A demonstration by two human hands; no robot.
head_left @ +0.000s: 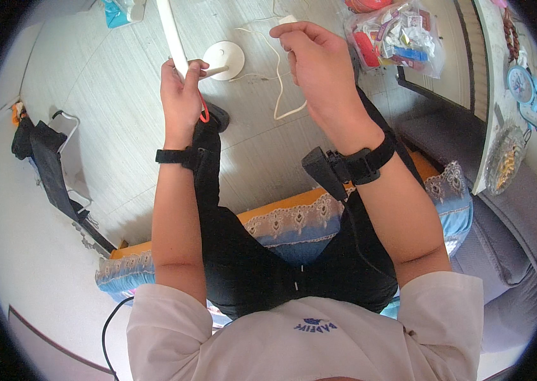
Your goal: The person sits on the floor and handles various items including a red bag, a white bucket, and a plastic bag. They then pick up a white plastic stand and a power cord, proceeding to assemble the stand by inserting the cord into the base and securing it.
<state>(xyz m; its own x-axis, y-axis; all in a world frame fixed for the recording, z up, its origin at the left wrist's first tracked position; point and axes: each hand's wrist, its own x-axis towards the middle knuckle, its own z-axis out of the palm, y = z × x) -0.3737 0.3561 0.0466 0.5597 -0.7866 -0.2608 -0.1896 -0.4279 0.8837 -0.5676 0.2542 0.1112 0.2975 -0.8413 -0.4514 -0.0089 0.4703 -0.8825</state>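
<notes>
My left hand (181, 92) is closed around a white desk lamp (172, 32), whose long bar runs up past the top edge of the view. A thin stem leads from this hand to the lamp's round white base (225, 60), over the floor. Beneath the hand hangs a red loop (204, 110). My right hand (320, 66) is raised to the right of the base, its fingers curled in and the thumb near the index finger. What it holds, if anything, is hidden. A white cord (278, 82) bends between the hands and passes behind my right wrist.
A clear plastic bag of small packets (398, 41) sits at upper right. Along the right runs a white tabletop (485, 152) with a blue clock (522, 84) and a glass dish (506, 159). A grey sofa (503, 241) is below it. Dark cloth (46, 159) hangs on a rack at left.
</notes>
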